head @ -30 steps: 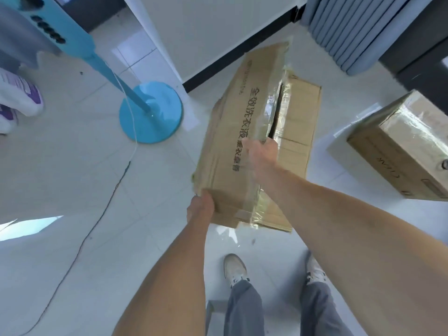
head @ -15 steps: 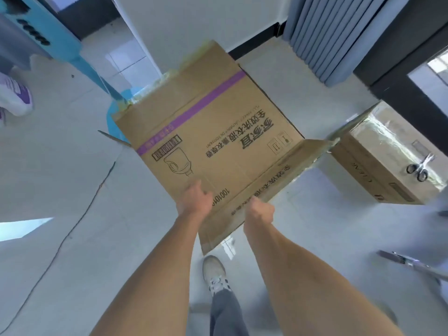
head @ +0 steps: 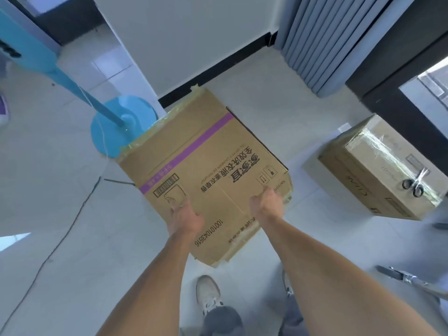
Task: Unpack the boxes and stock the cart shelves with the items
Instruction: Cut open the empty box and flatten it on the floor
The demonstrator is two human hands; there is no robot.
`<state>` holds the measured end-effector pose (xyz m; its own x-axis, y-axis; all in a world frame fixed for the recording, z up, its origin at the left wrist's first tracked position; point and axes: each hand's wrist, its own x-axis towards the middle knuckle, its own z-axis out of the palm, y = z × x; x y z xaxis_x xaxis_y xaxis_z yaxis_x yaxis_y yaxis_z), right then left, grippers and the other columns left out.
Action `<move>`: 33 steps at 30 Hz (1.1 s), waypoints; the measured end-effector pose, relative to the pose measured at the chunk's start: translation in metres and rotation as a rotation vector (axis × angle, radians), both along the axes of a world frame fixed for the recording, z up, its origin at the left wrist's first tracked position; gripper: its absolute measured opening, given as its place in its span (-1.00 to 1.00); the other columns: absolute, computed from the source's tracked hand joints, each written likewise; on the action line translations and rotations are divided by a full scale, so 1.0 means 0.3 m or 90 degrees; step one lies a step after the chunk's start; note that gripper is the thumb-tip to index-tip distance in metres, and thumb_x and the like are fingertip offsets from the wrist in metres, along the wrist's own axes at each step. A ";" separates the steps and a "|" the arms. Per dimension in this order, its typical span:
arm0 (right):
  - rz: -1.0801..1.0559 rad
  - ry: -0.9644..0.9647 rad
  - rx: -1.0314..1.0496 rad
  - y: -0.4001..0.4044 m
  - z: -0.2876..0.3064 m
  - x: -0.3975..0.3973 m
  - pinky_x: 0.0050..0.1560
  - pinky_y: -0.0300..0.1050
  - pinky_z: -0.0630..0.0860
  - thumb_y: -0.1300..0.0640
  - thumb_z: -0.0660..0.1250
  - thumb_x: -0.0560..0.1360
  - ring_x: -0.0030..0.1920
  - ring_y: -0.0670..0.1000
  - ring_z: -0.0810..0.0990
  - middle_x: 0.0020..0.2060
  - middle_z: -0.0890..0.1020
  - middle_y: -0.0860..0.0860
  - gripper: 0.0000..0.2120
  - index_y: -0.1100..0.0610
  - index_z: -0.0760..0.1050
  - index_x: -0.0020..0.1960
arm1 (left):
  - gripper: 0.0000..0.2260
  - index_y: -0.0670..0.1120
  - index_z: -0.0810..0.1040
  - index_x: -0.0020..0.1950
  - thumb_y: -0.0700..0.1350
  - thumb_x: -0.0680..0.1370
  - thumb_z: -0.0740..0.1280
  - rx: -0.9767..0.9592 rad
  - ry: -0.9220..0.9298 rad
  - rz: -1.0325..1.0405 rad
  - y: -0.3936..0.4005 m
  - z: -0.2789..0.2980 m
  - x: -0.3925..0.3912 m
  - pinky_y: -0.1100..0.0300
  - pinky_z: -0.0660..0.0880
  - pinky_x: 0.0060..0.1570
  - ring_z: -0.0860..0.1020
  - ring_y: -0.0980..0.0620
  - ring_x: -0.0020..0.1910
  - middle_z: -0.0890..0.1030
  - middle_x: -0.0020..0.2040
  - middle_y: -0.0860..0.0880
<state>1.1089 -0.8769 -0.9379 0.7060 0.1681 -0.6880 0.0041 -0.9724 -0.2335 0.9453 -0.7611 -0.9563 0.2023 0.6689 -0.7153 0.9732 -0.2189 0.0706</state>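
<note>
A brown cardboard box (head: 206,154) with a purple stripe, a barcode and black print is flattened and held out in front of me above the floor. My left hand (head: 185,217) grips its near left part, fingers curled over the printed face. My right hand (head: 265,202) grips its near right edge. A second cardboard box (head: 378,170), taped shut with clear tape, stands on the floor to the right. A pair of scissors (head: 415,183) lies on top of it.
A blue fan stand with a round base (head: 114,134) rises at the left, its cable (head: 72,219) trailing across the tiled floor. A white wall (head: 194,40) and grey curtain (head: 322,37) stand behind. A metal part (head: 400,277) shows at the right. My shoes (head: 208,294) are below.
The box went from upright and edge-on to flattened with its broad printed face up. Both hands moved to its near edge, and the side flap has folded in.
</note>
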 end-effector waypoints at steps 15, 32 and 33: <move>-0.139 -0.051 -0.063 0.036 -0.449 0.535 0.26 0.10 0.40 0.05 0.02 0.64 0.22 0.24 0.47 0.21 0.50 0.26 -0.65 0.25 0.36 0.27 | -0.37 0.08 0.02 0.59 0.06 0.60 0.25 0.067 0.025 0.061 0.078 -0.452 0.624 -0.17 0.45 0.28 0.31 -0.26 0.45 0.05 0.57 -0.27; -0.195 0.465 -0.160 -0.082 -0.711 0.705 0.21 -0.17 0.43 0.19 0.07 0.67 0.17 0.07 0.53 0.19 0.57 0.15 -0.72 0.26 0.44 0.28 | -0.02 -0.34 -0.30 0.53 0.41 0.52 0.00 0.115 0.086 0.213 -0.018 -0.629 1.050 -0.31 0.39 0.23 -0.18 -0.48 0.51 -0.30 0.49 -0.48; -0.214 0.541 -0.164 -0.089 -0.726 0.697 0.28 -0.12 0.44 0.16 0.14 0.65 0.15 0.08 0.55 0.06 0.62 0.12 -0.78 0.24 0.48 0.17 | -0.03 -0.34 -0.30 0.53 0.40 0.52 -0.02 0.128 0.090 0.204 -0.021 -0.642 1.040 -0.31 0.40 0.22 -0.18 -0.48 0.51 -0.29 0.49 -0.49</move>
<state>1.3181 -0.9036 -1.1556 -0.0643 -0.1816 -0.9813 -0.3579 -0.9137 0.1926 1.2572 -0.7675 -1.1489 -0.1299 0.8114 -0.5699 0.9915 0.1014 -0.0816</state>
